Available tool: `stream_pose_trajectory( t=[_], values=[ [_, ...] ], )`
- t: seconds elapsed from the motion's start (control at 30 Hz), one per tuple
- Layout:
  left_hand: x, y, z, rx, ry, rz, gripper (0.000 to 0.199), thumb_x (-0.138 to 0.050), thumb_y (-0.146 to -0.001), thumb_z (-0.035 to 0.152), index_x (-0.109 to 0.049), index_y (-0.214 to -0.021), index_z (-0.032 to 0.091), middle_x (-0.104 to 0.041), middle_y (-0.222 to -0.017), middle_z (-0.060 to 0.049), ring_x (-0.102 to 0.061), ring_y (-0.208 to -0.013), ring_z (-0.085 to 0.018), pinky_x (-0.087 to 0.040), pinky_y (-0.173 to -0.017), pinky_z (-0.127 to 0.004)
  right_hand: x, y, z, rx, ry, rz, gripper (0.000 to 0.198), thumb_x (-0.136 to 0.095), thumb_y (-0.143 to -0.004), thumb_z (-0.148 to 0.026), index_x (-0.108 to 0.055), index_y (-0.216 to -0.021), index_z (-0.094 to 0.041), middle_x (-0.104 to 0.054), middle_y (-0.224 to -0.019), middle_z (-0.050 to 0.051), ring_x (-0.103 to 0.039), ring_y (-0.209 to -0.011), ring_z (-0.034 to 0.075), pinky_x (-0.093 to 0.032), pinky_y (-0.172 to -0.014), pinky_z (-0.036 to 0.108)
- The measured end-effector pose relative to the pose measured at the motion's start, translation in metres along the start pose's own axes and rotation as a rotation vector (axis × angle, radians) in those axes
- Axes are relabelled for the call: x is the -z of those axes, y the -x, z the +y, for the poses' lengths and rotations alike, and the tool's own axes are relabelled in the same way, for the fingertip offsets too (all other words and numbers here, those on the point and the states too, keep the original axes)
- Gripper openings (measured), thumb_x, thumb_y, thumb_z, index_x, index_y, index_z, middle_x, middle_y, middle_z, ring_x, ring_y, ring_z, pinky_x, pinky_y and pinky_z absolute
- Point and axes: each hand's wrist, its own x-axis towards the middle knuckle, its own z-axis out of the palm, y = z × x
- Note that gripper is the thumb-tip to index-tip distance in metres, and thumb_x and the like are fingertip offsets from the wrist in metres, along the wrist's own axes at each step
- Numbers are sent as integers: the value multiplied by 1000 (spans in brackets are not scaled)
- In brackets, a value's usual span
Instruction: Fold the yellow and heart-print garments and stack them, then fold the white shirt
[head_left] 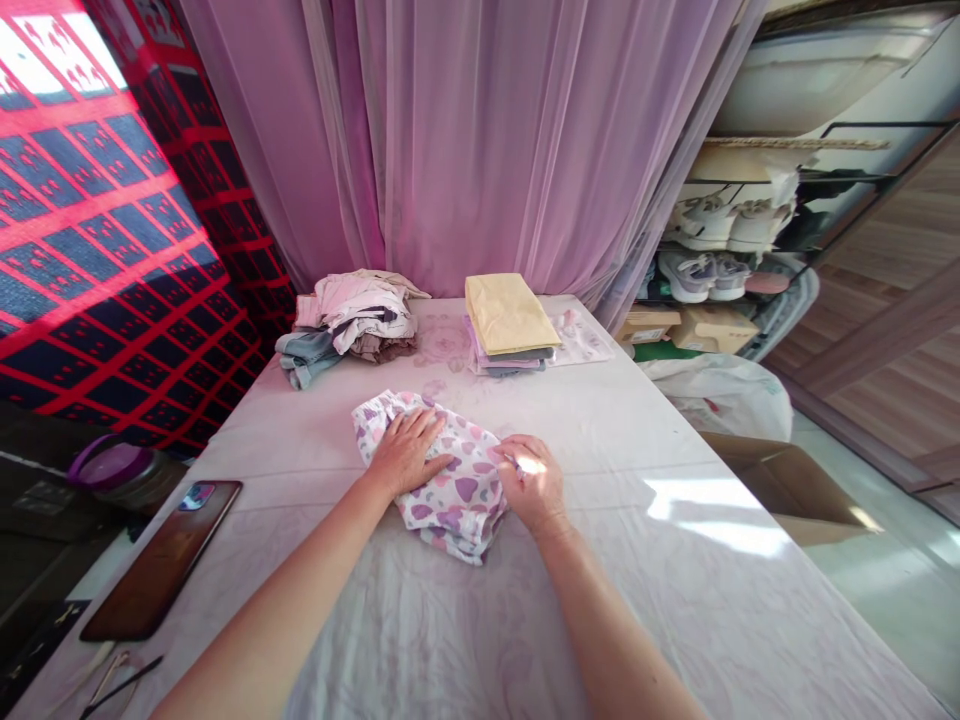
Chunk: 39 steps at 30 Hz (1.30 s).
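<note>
White shorts (466, 470) with a purple, pink and grey heart print lie partly folded on the table, their gathered waist edge at the upper left. Flat on the cloth rests my left hand (409, 452), fingers stretched out. My right hand (534, 482) is closed, pinching the right edge of the shorts between thumb and fingers. Behind them stands a neat stack of folded clothes (511, 318) with a yellow piece on top. To the left of that stack is a loose heap of clothes (367, 315), pink and brown, with blue denim at its side.
A phone (161, 560) lies at the table's left edge, with a cable and a thin dark item below it. Purple curtains (465, 140) hang behind the table (637, 600). On the right are a shoe rack (720, 240) and an open cardboard box (780, 490).
</note>
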Motion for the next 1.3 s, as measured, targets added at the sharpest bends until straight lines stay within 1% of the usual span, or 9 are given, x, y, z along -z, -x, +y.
stream_pose_trajectory(
  t=[0.13, 0.23, 0.37, 0.47, 0.53, 0.67, 0.77, 0.9, 1.3],
  values=[
    [1, -1, 2, 17, 17, -13, 66, -49, -91, 57, -40, -148, 26, -37, -157, -10, -30, -145, -29, -18, -120, -50, 10, 10, -29, 86, -286, -296, 19, -54, -90, -24, -69, -78, -22, -70, -79, 3, -65, -80, 16, -51, -78, 29],
    [6, -1, 5, 16, 20, 18, 63, -54, -89, 53, -46, -145, 24, -39, -155, -11, -32, -144, -30, -20, -120, -50, 15, 22, -36, 83, -341, -412, 15, -61, -87, -33, -70, -90, -21, -72, -89, 5, -66, -86, 18, -51, -81, 30],
    [19, 8, 13, -42, 73, 142, 44, -53, -92, 37, -60, -132, 21, -53, -145, -10, -42, -138, -27, -25, -119, -47, 20, 34, -33, 78, -319, -350, 20, -65, -82, -33, -68, -99, -21, -72, -101, 7, -65, -95, 20, -51, -88, 33],
    [24, 25, 22, -105, 235, 166, 35, -44, -95, 29, -67, -122, 23, -65, -131, -5, -53, -127, -21, -35, -114, -40, 22, 39, -31, 29, -259, -154, 10, -57, -87, -25, -66, -87, -21, -70, -86, 6, -65, -85, 18, -51, -81, 30],
    [23, 37, 28, -134, 369, 98, 35, -42, -97, 29, -70, -117, 25, -70, -122, -3, -60, -118, -17, -43, -107, -34, 23, 43, -31, 5, -204, -95, 18, -51, -90, -22, -63, -76, -21, -65, -72, 3, -62, -72, 16, -50, -70, 27],
    [9, 52, 35, -166, 462, -7, 32, -44, -97, 33, -71, -113, 29, -72, -120, 0, -61, -119, -17, -39, -111, -36, 27, 52, -37, 61, -140, -233, 26, -48, -93, -24, -64, -73, -22, -64, -67, 1, -60, -66, 15, -46, -66, 25],
    [-1, 55, 36, -166, 424, 28, 30, -47, -96, 32, -71, -113, 28, -70, -124, 0, -57, -125, -20, -33, -115, -43, 27, 55, -43, 98, -87, -326, 20, -53, -91, -28, -66, -77, -22, -65, -72, 2, -60, -69, 15, -45, -68, 25],
    [-6, 56, 35, -189, 392, 87, 27, -51, -94, 29, -72, -112, 28, -70, -124, -2, -58, -124, -21, -35, -113, -44, 21, 57, -44, 120, -4, -387, 25, -61, -87, -28, -59, -63, -21, -55, -65, -1, -54, -64, 14, -39, -62, 25],
    [-13, 53, 31, -272, 378, 229, 26, -53, -93, 32, -73, -108, 24, -73, -117, -5, -64, -115, -21, -45, -106, -41, 23, 57, -36, 115, -252, -485, 27, -60, -80, -15, -51, -55, -21, -52, -64, -2, -52, -64, 13, -39, -62, 24]
  ],
)
